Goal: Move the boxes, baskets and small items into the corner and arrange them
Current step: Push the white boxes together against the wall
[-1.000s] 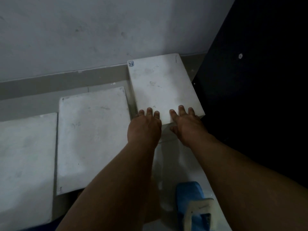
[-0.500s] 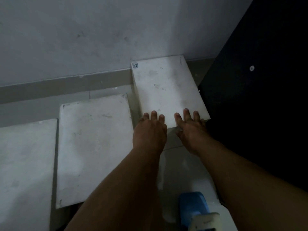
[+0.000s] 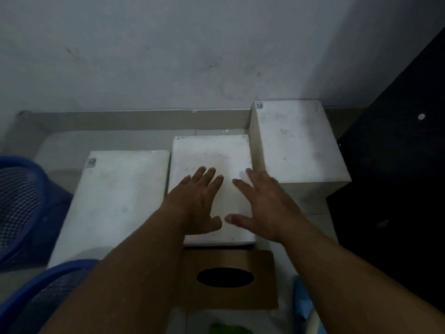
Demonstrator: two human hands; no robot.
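Three white boxes (image 3: 115, 203) (image 3: 209, 160) (image 3: 298, 143), two baskets (image 3: 19, 208) (image 3: 50, 283), two hands (image 3: 199, 203) (image 3: 265, 206)

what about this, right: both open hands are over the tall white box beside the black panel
No. The head view shows the open left hand and right hand over the middle white box, not the tall white box beside the black panel.
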